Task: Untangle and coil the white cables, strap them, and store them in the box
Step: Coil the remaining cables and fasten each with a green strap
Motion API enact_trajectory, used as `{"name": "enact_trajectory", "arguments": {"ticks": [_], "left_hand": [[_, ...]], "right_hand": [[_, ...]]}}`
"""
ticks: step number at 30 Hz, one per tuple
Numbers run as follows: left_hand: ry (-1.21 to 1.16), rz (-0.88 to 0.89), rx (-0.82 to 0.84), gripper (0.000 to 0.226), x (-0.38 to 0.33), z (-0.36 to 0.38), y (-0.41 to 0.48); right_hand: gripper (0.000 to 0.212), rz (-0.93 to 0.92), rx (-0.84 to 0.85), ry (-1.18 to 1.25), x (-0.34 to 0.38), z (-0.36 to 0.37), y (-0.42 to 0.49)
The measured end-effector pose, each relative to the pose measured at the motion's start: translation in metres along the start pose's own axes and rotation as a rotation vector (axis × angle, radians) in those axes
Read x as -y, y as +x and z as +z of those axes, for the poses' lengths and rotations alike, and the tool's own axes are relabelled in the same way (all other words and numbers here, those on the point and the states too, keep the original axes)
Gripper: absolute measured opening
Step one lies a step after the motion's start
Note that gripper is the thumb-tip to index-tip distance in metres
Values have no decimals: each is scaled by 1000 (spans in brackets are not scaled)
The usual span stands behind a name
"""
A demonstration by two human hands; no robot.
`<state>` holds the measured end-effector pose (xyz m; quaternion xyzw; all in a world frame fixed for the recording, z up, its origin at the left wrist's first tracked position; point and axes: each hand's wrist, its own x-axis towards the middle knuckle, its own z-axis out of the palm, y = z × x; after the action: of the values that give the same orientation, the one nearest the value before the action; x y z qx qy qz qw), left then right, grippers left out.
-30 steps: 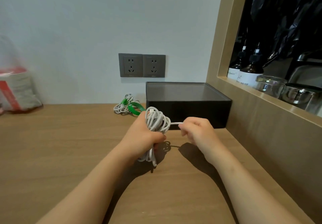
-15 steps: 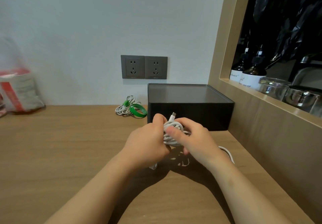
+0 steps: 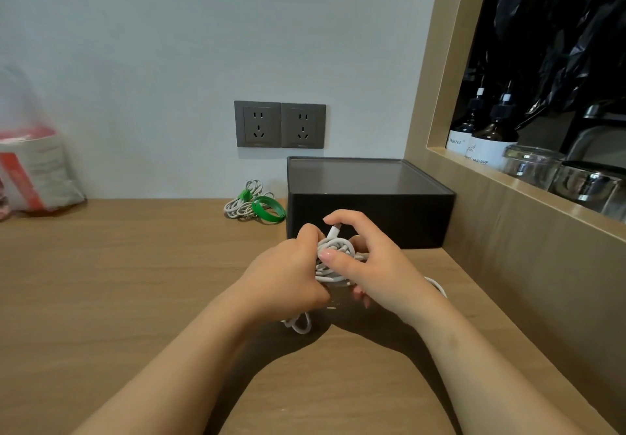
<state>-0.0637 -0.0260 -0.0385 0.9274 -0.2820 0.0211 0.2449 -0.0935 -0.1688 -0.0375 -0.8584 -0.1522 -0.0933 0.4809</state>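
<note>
Two hands were logged above a wooden desk (image 3: pixel 135 282): a white cable bundle (image 3: pixel 338 247) was gripped by the left hand (image 3: pixel 288 275), its plug end (image 3: pixel 334 231) was pinched by the right hand (image 3: pixel 376 265); a black box (image 3: pixel 406 218) was set just behind.

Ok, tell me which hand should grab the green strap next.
Left, probably: the green strap lies left of the box, on the left hand's side; the right hand would cross over the cable coil both hold.

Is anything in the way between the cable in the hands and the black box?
Nothing lies on the table between the cable and the box. But the box looks shut by a flat dark lid, which must come off first. The strapped coil lies left of it, out of the way.
</note>
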Motion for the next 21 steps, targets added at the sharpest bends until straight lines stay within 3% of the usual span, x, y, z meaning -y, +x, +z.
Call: {"name": "enact_trajectory", "arguments": {"ticks": [10,17,21], "left_hand": [[-205,-68,-259,45,-5,13,-1],[270,-96,-332,32,-16,8,-6],[45,-124,-249,29,-13,7,-4]], "right_hand": [[18,-156,-191,-27,-8,9,5],[19,-176,-299,17,-10,11,7],[18,-175,-262,74,-7,11,7]]}}
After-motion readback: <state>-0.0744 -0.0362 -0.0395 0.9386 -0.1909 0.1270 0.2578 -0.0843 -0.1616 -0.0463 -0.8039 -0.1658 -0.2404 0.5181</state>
